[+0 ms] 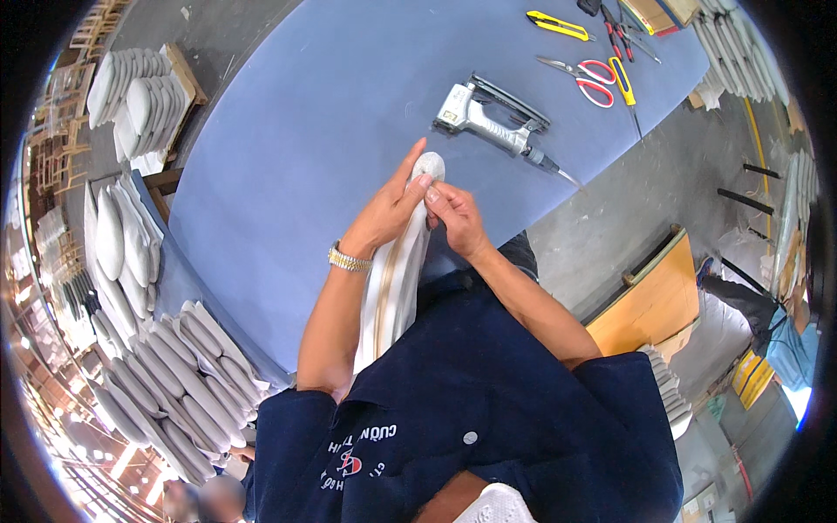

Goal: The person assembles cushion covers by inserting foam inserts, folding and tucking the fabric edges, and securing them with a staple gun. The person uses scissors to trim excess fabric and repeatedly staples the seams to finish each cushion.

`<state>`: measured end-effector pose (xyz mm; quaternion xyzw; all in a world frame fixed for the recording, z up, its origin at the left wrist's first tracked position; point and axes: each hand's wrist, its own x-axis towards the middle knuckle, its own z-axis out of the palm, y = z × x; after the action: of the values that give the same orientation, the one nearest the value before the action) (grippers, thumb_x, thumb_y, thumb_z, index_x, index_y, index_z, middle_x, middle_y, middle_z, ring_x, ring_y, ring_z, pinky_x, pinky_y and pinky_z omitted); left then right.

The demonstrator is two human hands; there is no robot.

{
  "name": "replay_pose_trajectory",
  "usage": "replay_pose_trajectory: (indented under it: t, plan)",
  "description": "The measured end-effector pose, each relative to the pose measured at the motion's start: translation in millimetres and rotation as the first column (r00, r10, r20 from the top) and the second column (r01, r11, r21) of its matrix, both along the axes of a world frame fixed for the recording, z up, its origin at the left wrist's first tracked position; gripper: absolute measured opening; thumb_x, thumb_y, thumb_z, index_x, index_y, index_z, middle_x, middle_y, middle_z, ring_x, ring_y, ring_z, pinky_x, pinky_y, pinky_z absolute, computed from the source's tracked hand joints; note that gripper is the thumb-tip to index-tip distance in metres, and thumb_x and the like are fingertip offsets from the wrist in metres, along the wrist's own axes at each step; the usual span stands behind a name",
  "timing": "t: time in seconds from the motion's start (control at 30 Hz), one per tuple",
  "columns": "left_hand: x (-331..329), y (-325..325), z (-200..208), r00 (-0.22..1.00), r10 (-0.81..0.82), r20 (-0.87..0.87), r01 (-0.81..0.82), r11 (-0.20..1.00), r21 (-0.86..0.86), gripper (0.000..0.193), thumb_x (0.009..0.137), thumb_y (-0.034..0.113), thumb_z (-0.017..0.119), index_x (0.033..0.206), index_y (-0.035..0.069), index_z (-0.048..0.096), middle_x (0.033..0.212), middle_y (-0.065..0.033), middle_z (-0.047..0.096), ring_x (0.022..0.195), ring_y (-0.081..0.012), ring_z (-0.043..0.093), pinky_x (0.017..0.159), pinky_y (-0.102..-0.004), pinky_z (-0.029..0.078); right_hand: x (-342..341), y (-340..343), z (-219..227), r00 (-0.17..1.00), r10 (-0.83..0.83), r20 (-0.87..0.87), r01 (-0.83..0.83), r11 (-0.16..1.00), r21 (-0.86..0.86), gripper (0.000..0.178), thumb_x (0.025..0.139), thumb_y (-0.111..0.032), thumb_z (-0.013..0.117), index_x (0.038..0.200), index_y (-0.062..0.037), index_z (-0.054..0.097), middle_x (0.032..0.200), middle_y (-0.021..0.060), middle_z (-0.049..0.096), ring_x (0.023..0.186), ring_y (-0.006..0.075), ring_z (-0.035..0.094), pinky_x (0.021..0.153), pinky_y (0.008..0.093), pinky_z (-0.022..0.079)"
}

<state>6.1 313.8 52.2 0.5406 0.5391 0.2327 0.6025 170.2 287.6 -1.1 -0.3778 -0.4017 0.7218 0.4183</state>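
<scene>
You held a long white padded panel (pixel 397 279) upright between your two hands, its near end braced against your chest and its rounded far tip rising just past your fingers over the near edge of the blue table (pixel 288 157). Your left hand (pixel 386 212) lay along the panel's left face, index finger stretched up toward the tip and thumb pressed to the fabric. Your right hand (pixel 455 218) met it from the right, fingers curled and pinching the cover at the tip (how firmly, I cannot tell). The panel looked soft and smooth, a narrow tapered shape with a pale tan strip running down its length. A metal-link wristwatch (pixel 349 259) circled your left wrist.

Farther out on the felt-like tabletop lay a silver staple gun (pixel 488 122), well apart from your hands. At the far right edge sat red-handled scissors (pixel 582 74) and a yellow utility knife (pixel 558 25). Stacks of similar white oval pads (pixel 179 383) crowded the near left, with more stacks (pixel 139 96) at the far left.
</scene>
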Motion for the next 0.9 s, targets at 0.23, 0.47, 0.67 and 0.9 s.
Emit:
replay_pose_trajectory:
  t: [0.23, 0.47, 0.67, 0.9]
  plan:
    - [14, -5, 12, 0.981, -0.029, -0.192, 0.043, 0.997, 0.069, 0.069, 0.108, 0.031, 0.054, 0.163, 0.002, 0.024, 0.161, -0.0261, 0.038, 0.149, -0.0367, 0.04, 0.12, -0.0398, 0.033, 24, 2, -4, 0.983, 0.081, -0.162, -0.095, 0.992, -0.082, 0.029, 0.103, -0.025, 0.052, 0.084, -0.0048, 0.062, 0.076, 0.0009, 0.058, 0.072, 0.0117, 0.054, 0.069, 0.0295, 0.046]
    - [42, -14, 9, 0.947, -0.025, -0.319, 0.082, 0.982, 0.168, 0.072, 0.102, 0.024, 0.061, 0.159, -0.004, 0.026, 0.158, -0.0319, 0.038, 0.148, -0.0431, 0.038, 0.121, -0.044, 0.033, 93, 70, -33, 0.559, -0.419, 0.716, 0.019, 0.869, 0.494, 0.032, 0.088, -0.007, 0.072, 0.118, -0.0061, 0.062, 0.109, 0.0136, 0.069, 0.098, 0.0294, 0.067, 0.088, 0.0412, 0.053]
    - [54, -17, 6, 0.926, -0.004, -0.378, 0.099, 0.967, 0.235, 0.07, 0.102, 0.024, 0.06, 0.158, -0.004, 0.027, 0.158, -0.032, 0.038, 0.148, -0.045, 0.036, 0.122, -0.0458, 0.033, 87, 118, -65, 0.298, -0.205, 0.932, -0.46, 0.825, 0.328, 0.073, 0.08, -0.01, 0.08, 0.145, -0.0134, 0.047, 0.123, 0.0185, 0.062, 0.116, 0.0392, 0.06, 0.096, 0.0493, 0.051]
    - [59, -24, 2, 0.921, 0.041, -0.387, 0.066, 0.964, 0.259, 0.071, 0.102, 0.027, 0.06, 0.158, -0.003, 0.029, 0.16, -0.0295, 0.037, 0.149, -0.0433, 0.036, 0.122, -0.0452, 0.033, 101, 135, 3, 0.523, -0.002, 0.852, -0.242, 0.959, 0.151, 0.059, 0.079, -0.014, 0.08, 0.135, -0.0085, 0.06, 0.114, 0.018, 0.07, 0.106, 0.0344, 0.068, 0.09, 0.0449, 0.054]
